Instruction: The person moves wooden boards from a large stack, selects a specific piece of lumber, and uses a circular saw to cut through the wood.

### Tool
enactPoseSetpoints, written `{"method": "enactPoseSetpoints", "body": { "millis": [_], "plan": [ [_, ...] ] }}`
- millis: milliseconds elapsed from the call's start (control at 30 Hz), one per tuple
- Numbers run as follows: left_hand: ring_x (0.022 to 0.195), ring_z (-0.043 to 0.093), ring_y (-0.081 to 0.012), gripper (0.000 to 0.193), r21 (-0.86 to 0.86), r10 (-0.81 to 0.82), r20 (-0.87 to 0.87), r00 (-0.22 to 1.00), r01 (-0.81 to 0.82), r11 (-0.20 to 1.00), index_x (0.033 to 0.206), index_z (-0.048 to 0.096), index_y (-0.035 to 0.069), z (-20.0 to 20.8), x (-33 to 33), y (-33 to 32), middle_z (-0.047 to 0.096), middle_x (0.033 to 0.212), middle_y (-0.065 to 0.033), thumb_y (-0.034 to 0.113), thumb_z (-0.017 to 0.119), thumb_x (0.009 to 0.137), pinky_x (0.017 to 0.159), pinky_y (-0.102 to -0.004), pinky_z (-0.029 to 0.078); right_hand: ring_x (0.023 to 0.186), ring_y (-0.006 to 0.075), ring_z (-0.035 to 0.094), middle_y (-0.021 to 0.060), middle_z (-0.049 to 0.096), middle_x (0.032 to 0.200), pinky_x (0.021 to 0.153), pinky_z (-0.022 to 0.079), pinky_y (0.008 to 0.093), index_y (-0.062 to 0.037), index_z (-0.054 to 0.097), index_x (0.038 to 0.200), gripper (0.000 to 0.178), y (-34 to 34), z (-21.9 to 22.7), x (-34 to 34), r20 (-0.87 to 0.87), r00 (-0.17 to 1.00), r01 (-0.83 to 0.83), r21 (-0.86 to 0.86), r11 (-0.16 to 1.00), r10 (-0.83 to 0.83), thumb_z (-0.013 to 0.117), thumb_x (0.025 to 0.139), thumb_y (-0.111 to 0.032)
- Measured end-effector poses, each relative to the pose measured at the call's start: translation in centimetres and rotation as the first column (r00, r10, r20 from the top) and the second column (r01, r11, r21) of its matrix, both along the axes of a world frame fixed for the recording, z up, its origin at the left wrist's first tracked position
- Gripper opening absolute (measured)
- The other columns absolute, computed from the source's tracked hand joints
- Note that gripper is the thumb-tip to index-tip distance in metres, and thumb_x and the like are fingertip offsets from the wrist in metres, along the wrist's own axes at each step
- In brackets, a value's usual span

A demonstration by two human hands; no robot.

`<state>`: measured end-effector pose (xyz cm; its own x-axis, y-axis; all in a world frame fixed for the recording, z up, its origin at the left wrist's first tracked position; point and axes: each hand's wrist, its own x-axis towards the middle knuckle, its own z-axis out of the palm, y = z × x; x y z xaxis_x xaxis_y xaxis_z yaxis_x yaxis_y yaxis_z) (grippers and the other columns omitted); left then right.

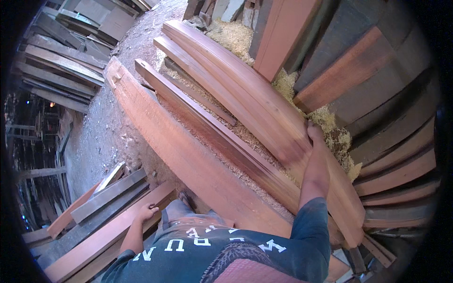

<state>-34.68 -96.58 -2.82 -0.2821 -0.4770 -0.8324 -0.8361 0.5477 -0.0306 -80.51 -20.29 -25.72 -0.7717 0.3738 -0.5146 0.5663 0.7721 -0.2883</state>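
Note:
My right arm reaches across a stack of long, smooth reddish-brown wooden planks (264, 101). My right hand (314, 131) is closed over the far edge of the widest plank, its fingertips partly hidden behind that edge. My left hand (147, 212) hangs low at my left side, loosely curled, with nothing visible in it. It is nearest a pinkish board (111, 226) in a pile beside me. Directly before me lies a long, rough orange-brown plank (188, 155). Between it and the stack runs a narrow grooved wooden beam (212, 134).
Yellow wood shavings (231, 37) lie along the far side of the planks. Many boards (339, 61) lean together at the right. More stacked lumber (61, 61) stands at the far left, beyond a dusty floor (101, 127).

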Motion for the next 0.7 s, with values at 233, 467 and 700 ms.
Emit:
{"method": "enactPoseSetpoints", "body": {
  "millis": [233, 467, 700],
  "plan": [
    [0.119, 0.066, -0.0327, 0.063, 0.028, -0.051, -0.085, 0.995, 0.053, 0.998, 0.138, 0.059, -0.001, 0.5, -2.7, 2.2, 0.067, 0.130, -0.0236, 0.038, 0.074, 0.090, 0.104, -0.0411, 0.050, 0.108, 0.0464, 0.066, 0.0274, 0.071, 0.109, 0.096, 0.050, 0.0560, 0.0012, 0.071, 0.105, 0.057, -3.6, 3.9, 4.9, -0.156, 0.987, -0.009, 0.217, 0.976, 0.044, 0.054, 0.093, -0.052],
    [0.116, 0.068, -0.0318, 0.060, 0.158, -0.161, -0.148, 0.976, 0.184, 0.970, 0.141, 0.056, 0.001, -0.4, -11.7, 8.0, 0.069, 0.127, -0.0223, 0.032, 0.071, 0.093, 0.101, -0.0403, 0.052, 0.116, 0.0450, 0.061, 0.0282, 0.067, 0.117, 0.100, 0.047, 0.0547, 0.0010, 0.071, 0.105, 0.056, -6.5, 7.4, 7.4, -0.215, 0.976, 0.069, 0.167, 0.984, -0.032, 0.057, 0.093, -0.052],
    [0.112, 0.069, -0.0309, 0.062, 0.271, -0.223, -0.291, 0.930, 0.303, 0.913, 0.145, 0.052, 0.002, -0.2, -18.2, 10.8, 0.070, 0.124, -0.0216, 0.032, 0.071, 0.094, 0.099, -0.0406, 0.054, 0.121, 0.0444, 0.059, 0.0299, 0.064, 0.123, 0.105, 0.046, 0.0502, 0.0022, 0.070, 0.115, 0.072, -2.9, 3.9, 4.9, -0.022, 0.997, -0.069, 0.106, 0.992, 0.072, 0.055, 0.093, -0.064]
  ]
}}
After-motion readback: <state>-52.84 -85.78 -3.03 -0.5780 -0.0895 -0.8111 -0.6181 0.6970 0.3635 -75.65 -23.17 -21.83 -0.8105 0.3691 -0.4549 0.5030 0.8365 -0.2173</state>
